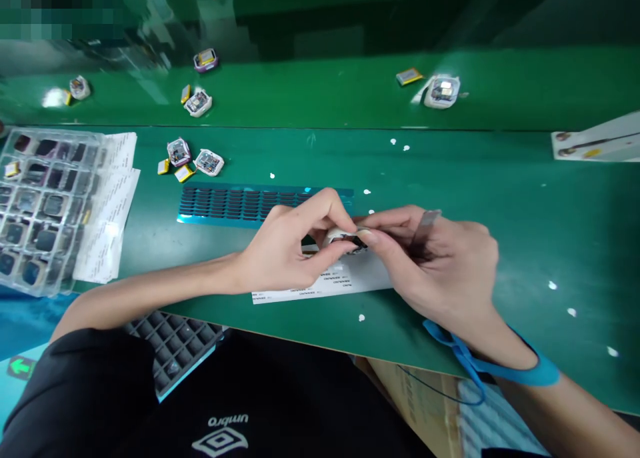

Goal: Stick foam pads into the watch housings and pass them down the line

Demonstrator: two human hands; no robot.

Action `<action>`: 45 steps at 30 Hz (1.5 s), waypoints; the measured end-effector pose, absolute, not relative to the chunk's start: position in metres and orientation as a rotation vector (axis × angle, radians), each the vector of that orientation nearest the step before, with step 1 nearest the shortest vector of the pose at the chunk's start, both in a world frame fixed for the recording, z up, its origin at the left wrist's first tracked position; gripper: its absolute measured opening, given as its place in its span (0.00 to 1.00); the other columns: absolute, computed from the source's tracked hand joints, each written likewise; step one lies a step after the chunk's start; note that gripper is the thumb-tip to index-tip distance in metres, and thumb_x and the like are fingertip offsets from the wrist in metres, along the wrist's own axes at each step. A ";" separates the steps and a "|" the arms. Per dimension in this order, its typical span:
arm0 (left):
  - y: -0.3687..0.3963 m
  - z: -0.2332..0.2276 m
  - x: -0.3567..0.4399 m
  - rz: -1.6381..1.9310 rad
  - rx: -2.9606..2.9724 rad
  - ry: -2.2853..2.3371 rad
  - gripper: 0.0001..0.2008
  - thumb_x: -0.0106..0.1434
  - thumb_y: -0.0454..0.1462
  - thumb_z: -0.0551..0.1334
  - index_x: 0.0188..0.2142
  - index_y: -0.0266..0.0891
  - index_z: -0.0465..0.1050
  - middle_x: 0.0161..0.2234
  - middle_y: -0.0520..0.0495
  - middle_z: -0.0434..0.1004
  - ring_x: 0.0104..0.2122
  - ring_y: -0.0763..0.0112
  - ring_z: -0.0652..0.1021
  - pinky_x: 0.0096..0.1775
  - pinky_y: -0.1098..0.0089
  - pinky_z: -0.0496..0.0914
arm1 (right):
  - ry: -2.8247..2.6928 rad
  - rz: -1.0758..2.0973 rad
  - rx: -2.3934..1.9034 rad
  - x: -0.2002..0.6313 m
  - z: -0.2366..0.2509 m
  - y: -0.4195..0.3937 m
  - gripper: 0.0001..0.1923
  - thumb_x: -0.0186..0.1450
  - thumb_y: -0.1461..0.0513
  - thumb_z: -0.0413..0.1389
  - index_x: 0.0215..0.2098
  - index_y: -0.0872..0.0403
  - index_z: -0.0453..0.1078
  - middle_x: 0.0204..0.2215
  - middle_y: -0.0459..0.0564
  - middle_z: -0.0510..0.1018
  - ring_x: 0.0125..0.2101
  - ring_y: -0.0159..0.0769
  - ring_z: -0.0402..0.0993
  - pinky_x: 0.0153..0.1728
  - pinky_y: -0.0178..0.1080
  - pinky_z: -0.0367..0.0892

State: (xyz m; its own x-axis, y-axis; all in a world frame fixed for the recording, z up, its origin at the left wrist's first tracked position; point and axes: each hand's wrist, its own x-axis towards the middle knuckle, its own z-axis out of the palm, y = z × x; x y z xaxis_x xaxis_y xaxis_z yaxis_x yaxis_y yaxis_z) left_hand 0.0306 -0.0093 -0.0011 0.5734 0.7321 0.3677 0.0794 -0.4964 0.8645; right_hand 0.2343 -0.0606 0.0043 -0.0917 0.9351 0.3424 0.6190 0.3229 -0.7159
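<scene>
Between my two hands, above the green bench, is a small white smartwatch case (336, 234) with dark parts inside. My left hand (295, 245) pinches it between thumb and bent forefinger. My right hand (440, 261) is closed at the case's right edge, thumb and fingertips pressed against it. A greyish strip (426, 226) sticks up across the right fingers; I cannot tell whether it is tape. Below the hands lies a white printed label sheet (320, 286). Behind them is a blue sheet (225, 203) with rows of black strips, partly hidden by my left hand.
Opened watch cases (209, 163) with yellow-edged batteries (184, 173) lie at the left and along the back ledge (310, 98). A clear compartment tray (50, 208) and paper sheets (107, 238) stand far left. White dots are scattered about. A blue wrist strap (520, 371) trails a cord.
</scene>
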 end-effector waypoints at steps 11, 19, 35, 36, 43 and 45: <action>-0.034 -0.021 0.008 0.722 2.588 0.275 0.08 0.76 0.35 0.59 0.44 0.33 0.77 0.44 0.40 0.87 0.46 0.62 0.86 0.49 0.63 0.80 | -1.581 0.941 -1.371 0.267 -0.001 -0.058 0.34 0.76 0.40 0.49 0.21 0.47 0.76 0.18 0.45 0.77 0.17 0.31 0.70 0.17 0.37 0.65; -0.019 -0.028 0.003 0.749 2.709 0.202 0.08 0.74 0.30 0.59 0.39 0.38 0.76 0.45 0.48 0.89 0.45 0.70 0.87 0.54 0.66 0.80 | -1.684 1.158 -1.355 0.274 -0.009 -0.066 0.25 0.76 0.50 0.57 0.24 0.49 0.80 0.25 0.48 0.85 0.25 0.37 0.85 0.26 0.33 0.81; -0.019 -0.030 0.006 0.691 2.564 0.291 0.07 0.75 0.32 0.59 0.42 0.36 0.76 0.49 0.42 0.88 0.47 0.62 0.87 0.50 0.62 0.82 | -1.535 1.117 -1.315 0.279 -0.006 -0.067 0.17 0.75 0.53 0.60 0.31 0.48 0.85 0.27 0.49 0.86 0.25 0.41 0.85 0.29 0.37 0.84; -0.019 -0.028 0.007 0.717 2.473 0.323 0.06 0.75 0.33 0.59 0.45 0.35 0.76 0.49 0.41 0.87 0.47 0.62 0.87 0.50 0.63 0.82 | -1.482 1.066 -1.323 0.278 -0.003 -0.067 0.16 0.74 0.53 0.62 0.31 0.48 0.85 0.26 0.50 0.86 0.24 0.41 0.85 0.29 0.37 0.84; -0.016 0.003 0.018 0.596 1.425 0.713 0.13 0.72 0.34 0.63 0.55 0.35 0.74 0.41 0.45 0.87 0.34 0.68 0.88 0.37 0.73 0.83 | -1.311 0.753 -1.314 0.241 0.023 -0.067 0.13 0.72 0.60 0.63 0.28 0.49 0.81 0.27 0.46 0.85 0.22 0.37 0.83 0.24 0.37 0.81; -0.016 0.005 0.018 0.516 1.278 0.618 0.19 0.71 0.32 0.63 0.61 0.36 0.72 0.43 0.44 0.87 0.39 0.64 0.89 0.43 0.67 0.85 | -1.354 0.730 -1.312 0.231 0.025 -0.068 0.12 0.72 0.62 0.62 0.29 0.49 0.80 0.27 0.46 0.85 0.23 0.37 0.83 0.24 0.36 0.81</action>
State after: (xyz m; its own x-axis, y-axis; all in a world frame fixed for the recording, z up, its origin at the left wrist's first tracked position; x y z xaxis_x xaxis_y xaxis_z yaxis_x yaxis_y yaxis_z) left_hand 0.0182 -0.0158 0.0051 0.7327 0.6667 -0.1367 -0.0156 0.2172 0.9760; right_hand 0.2307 -0.0684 0.0246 0.1687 0.9491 0.2660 0.2989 0.2079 -0.9314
